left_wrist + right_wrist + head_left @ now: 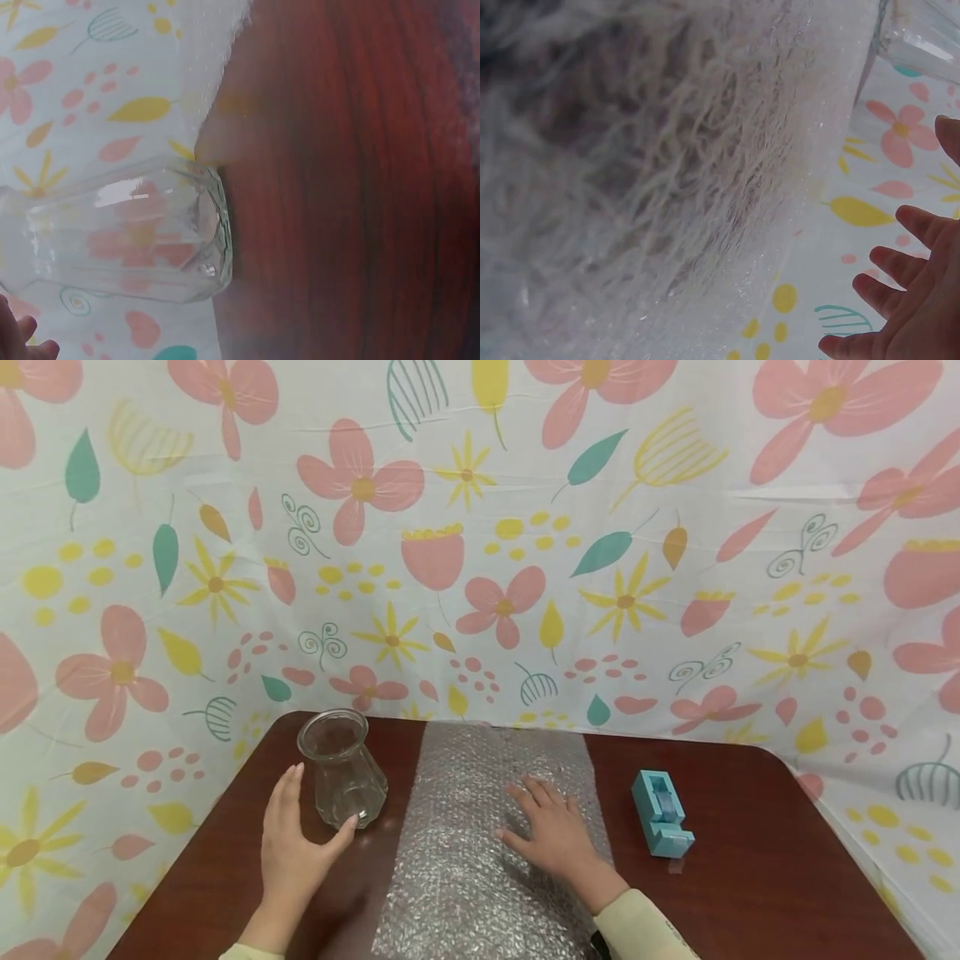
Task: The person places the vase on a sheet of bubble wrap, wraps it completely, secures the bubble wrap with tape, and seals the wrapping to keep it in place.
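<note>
A clear glass vase [349, 777] with a flared rim and faceted base stands upright at the table's left. Just in front of it is my left hand [300, 847], its fingers and thumb spread apart and nothing held. The left wrist view shows the vase [127, 240] sideways, with fingertips at the lower left corner. Over a long sheet of bubble wrap [457, 843] hovers my right hand [555, 835], palm down with fingers spread. In the right wrist view those fingers [907, 292] hold nothing, and the bubble wrap [667, 187] fills the left side.
A light blue tape dispenser [662, 814] sits right of the bubble wrap, a bit of clear tape hanging from its front. The dark red-brown wooden table [780, 877] backs onto a white floral cloth [480, 543], which also hangs along both sides.
</note>
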Demonstrator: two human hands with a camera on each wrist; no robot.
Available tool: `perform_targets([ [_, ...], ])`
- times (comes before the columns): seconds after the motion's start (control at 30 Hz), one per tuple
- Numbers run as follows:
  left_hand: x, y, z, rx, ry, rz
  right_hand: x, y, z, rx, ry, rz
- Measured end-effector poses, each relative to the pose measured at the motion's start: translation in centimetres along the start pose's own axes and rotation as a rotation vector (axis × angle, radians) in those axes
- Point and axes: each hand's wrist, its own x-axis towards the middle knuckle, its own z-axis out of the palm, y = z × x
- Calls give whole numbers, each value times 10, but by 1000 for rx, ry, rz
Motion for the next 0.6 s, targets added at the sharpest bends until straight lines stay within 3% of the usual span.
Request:
perform_targets([
  [0.13, 4, -4, -1, -8, -35, -104, 0, 2, 1, -4, -3, -15],
  [0.33, 11, -13, -3, -42, -145, -236, 2, 3, 2, 4, -15, -37],
  [0.6, 23, -25, -1, -134, -277, -340, 2, 1, 3, -5, -31, -34],
])
